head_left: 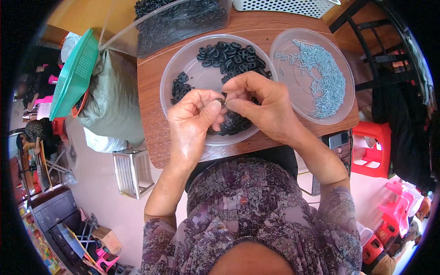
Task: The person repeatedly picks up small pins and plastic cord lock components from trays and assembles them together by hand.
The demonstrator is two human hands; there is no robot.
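Over a clear round tub (183, 55) on the table, both my hands meet at the fingertips. My left hand (192, 114) pinches a small black plastic piece (221, 100) between thumb and finger. My right hand (261, 103) is closed in a pinch right beside it; whatever lies between its fingertips is too small and hidden to name. Loose black oval pieces with holes (233, 57) fill the far part of the tub, and more lie beneath my hands. To the right, a clear round lid-like tray (286, 87) holds a heap of small silvery-blue screws (327, 82).
A clear box (183, 27) of black pieces stands at the back, near a white perforated basket (286, 5). Left of the wooden table (151, 101) are a stuffed sack (112, 98), a green basket (73, 75) and a metal stool (130, 174). A red stool (373, 149) stands right.
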